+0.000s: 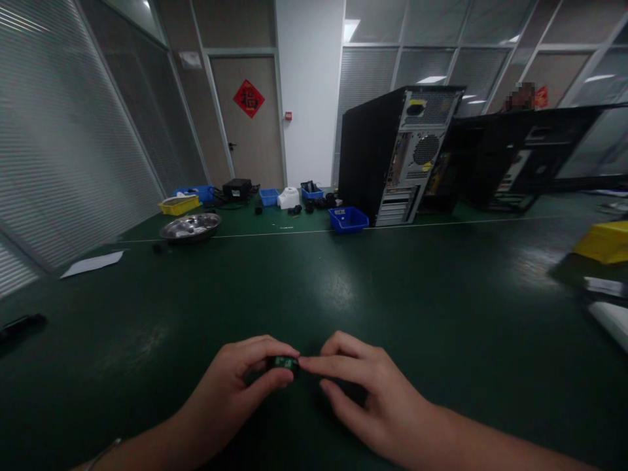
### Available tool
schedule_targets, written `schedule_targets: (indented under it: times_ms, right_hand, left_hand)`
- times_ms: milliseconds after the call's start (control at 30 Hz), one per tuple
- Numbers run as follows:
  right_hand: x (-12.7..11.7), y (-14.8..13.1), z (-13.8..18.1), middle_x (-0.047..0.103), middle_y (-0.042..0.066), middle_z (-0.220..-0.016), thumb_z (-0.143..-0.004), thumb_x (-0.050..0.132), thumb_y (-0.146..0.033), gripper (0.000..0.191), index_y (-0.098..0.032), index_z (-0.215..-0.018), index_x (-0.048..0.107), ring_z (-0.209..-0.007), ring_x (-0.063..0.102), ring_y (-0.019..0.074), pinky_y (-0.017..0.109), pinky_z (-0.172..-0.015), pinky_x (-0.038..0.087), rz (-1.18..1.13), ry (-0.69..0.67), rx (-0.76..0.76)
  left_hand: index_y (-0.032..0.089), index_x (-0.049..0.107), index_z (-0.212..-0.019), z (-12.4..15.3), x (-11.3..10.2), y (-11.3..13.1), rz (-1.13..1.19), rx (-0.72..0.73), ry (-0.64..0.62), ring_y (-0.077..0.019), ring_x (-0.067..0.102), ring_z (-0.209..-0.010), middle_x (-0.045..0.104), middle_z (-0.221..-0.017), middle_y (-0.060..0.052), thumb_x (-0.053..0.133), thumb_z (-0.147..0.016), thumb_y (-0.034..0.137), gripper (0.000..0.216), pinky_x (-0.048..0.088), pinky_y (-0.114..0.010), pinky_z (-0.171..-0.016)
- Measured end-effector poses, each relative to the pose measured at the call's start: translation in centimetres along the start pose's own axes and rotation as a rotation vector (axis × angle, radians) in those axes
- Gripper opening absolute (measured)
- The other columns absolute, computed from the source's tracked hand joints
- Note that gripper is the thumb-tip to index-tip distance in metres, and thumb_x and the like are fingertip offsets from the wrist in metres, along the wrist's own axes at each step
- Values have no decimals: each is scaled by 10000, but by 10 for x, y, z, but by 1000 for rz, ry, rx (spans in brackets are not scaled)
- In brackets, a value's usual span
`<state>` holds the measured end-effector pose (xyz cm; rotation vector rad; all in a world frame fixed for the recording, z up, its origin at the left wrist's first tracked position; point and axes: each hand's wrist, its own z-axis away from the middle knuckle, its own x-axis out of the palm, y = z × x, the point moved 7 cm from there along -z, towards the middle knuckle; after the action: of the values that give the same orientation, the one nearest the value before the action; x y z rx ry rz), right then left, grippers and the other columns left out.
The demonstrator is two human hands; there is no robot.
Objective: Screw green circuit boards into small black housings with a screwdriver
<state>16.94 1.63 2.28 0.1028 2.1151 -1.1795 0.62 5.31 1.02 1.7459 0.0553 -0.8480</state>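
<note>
Between the thumb and index finger of my left hand (240, 386) is a small green circuit board (284, 362) with dark edges, held just above the green table. My right hand (375, 392) comes in from the right, its index fingertip touching the board's right end. The thumb of that hand is apart from the index finger, and nothing shows between them. The underside of the board is hidden by my left fingers.
A steel bowl (190, 226), a yellow bin (179, 205) and a blue bin (348, 220) stand toward the back of the table (314, 281). Black computer towers (392, 157) rise behind. At right are another yellow bin (603, 242) and a white object (611, 324); a dark object (22, 326) lies left.
</note>
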Motion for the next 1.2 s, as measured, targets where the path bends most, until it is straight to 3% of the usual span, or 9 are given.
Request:
schedule_targets:
  times_ms: [233, 333, 567, 767, 1033, 1200]
  right_hand:
    - [3, 2, 0, 615, 48, -1014, -918, 527, -139, 410, -278, -1292, 621, -805, 606, 145, 273, -716, 499, 0, -10, 9]
    - [2, 0, 0, 615, 53, -1011, -917, 519, -135, 408, -268, -1288, 625, -805, 606, 147, 275, -710, 498, -14, -8, 13]
    - [1, -2, 0, 607, 63, -992, -915, 518, -132, 401, -246, -1283, 629, -808, 601, 153, 281, -702, 494, -71, 25, 12]
    - [0, -3, 1, 602, 63, -983, -915, 518, -118, 409, -246, -1290, 620, -834, 603, 155, 281, -718, 494, -109, 54, -17]
    - [5, 0, 2, 597, 56, -1022, -922, 522, -135, 425, -296, -1305, 605, -864, 614, 164, 288, -729, 510, -49, 17, -9]
    - [4, -2, 1, 602, 68, -998, -918, 520, -136, 406, -265, -1289, 623, -850, 617, 170, 288, -712, 516, -76, 27, -14]
  left_hand:
    - [286, 750, -1041, 2, 0, 2, -74, 49, -11, -220, 708, -884, 778, -966, -29, 664, -883, 300, 181, 509, -272, -794]
    - [278, 753, -1033, 2, 1, 2, -60, 36, -16, -210, 710, -826, 776, -911, -29, 654, -889, 305, 176, 510, -264, -744]
    - [230, 762, -986, 0, 5, -4, 293, -77, -21, -189, 699, -712, 756, -799, -38, 652, -871, 264, 162, 540, -265, -697]
    - [210, 769, -949, -1, 6, -5, 431, -106, -13, -183, 693, -709, 761, -791, -39, 681, -841, 239, 143, 542, -261, -690]
    - [244, 755, -996, 2, 0, 7, 51, 77, 9, -189, 694, -794, 759, -867, -29, 651, -873, 222, 163, 495, -246, -713]
    - [219, 749, -961, 2, 3, 5, 156, 49, -30, -180, 691, -727, 738, -808, -33, 625, -886, 241, 147, 502, -240, -667]
